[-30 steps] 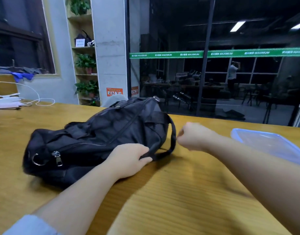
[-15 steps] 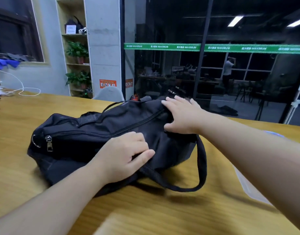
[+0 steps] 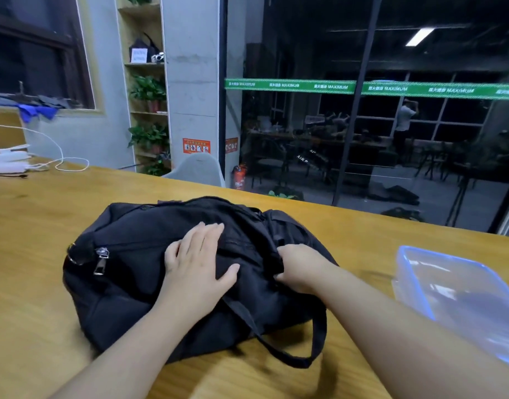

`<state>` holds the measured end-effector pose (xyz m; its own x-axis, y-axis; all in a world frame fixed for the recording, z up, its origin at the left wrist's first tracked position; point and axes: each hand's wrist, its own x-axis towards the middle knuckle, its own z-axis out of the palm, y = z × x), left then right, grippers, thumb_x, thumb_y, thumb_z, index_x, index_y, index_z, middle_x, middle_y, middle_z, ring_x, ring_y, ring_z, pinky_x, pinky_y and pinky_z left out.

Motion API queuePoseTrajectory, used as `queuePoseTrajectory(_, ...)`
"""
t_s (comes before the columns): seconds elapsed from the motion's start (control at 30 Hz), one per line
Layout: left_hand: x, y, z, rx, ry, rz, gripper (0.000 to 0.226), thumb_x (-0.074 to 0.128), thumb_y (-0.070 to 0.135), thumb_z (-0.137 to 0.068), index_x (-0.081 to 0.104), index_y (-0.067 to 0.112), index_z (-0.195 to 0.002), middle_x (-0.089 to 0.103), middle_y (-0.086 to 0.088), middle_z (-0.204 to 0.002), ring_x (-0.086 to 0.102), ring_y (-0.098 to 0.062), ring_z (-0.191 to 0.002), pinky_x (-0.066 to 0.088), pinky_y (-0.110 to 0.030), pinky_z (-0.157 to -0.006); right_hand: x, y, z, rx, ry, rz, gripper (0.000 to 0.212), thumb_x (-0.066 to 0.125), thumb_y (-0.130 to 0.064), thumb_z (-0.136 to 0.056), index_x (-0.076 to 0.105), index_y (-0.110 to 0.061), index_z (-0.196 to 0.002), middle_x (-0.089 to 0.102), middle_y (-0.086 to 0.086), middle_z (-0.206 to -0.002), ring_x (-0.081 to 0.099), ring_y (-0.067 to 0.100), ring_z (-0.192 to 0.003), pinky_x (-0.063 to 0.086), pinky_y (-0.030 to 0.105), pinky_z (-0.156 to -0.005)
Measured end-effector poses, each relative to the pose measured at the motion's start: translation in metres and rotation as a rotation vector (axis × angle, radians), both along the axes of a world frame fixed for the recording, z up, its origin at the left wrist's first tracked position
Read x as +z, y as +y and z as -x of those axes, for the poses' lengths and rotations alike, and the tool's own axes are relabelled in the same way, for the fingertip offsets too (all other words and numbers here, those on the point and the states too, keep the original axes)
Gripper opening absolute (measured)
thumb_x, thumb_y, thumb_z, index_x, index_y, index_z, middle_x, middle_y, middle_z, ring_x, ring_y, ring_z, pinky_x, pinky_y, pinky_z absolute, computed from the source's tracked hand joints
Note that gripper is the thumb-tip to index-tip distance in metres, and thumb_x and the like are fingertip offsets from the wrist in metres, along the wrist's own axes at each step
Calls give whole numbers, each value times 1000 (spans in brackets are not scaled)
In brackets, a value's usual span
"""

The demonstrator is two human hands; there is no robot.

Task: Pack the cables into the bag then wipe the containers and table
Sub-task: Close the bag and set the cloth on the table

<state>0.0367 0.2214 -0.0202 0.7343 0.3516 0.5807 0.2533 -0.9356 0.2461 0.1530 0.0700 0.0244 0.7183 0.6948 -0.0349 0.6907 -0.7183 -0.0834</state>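
Bag [image 3: 149, 272] black, soft-sided, lying on its side mid-table [image 3: 31, 283], zip pull and metal ring showing at its left end. One carry strap [image 3: 293, 352] trails loose onto the wood toward the person.

Left hand [image 3: 197, 263] spread flat on top of the bag, fingers open and pressing the fabric down, gripping nothing. Right hand [image 3: 297, 266] curled closed on a fold of fabric just right of it, beside a short run of zip teeth; whether it pinches a zip pull or only cloth, cannot tell.

White cables [image 3: 46, 156] lie coiled at the far left edge of the table, well apart from the bag. Clear blue-rimmed container [image 3: 449, 286] sits near the bag on the right, looks empty; image there is blurred.

Judgement: packing step is in hand and at its start, with the bag being steadied and opened. No cloth for wiping in reach that I can see.

Next move likely calls for the left hand to pin the bag while the right works the opening apart, wide enough to take the cables; then a long reach left to fetch them.
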Motion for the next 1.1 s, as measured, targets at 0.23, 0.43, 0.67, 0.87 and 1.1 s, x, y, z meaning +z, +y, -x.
queuePoseTrajectory(0.23,19,22,12,54,147,208,43,47,42,-88,42,40,-131,44,21,-132,35,-3,-127,12,-40,-109,17,-9,46,132,-27,41,19,56,-21,-87,43,-16,-73,52,0,-81,53,26,-82,41,31,-63)
queuePoseTrajectory(0.43,54,20,10,61,206,-191,15,48,27,-88,56,33,-98,57,12,-96,50,-13,-100,27,-32,-86,79,-44,47,89,54,-207,17,62,-35,-85,65,-19,-88,63,1,-79,60,22,-75,49,33,-63)
queuePoseTrajectory(0.67,123,20,-1,49,-314,-116,8,57,12,-79,59,12,-87,60,-5,-85,49,-32,-89,43,-40,-63,125,-53,39,-4,-13,-674,42,62,-27,-82,36,-16,-52,34,-2,-49,35,16,-50,28,29,-49)
queuePoseTrajectory(0.87,128,7,-28,5,-438,-102,10,54,8,-82,60,12,-89,59,-4,-90,49,-30,-85,34,-33,-58,141,-62,29,-8,-128,-689,39,58,-22,-81,32,-15,-53,32,-1,-50,32,17,-48,26,27,-46)
queuePoseTrajectory(1.1,111,-6,-57,-175,-202,-47,30,48,13,-89,55,21,-116,59,-1,-118,58,-30,-103,47,-40,-83,118,-72,-5,-154,-189,-534,32,53,-20,-82,31,-15,-58,41,2,-55,38,21,-53,31,29,-51)
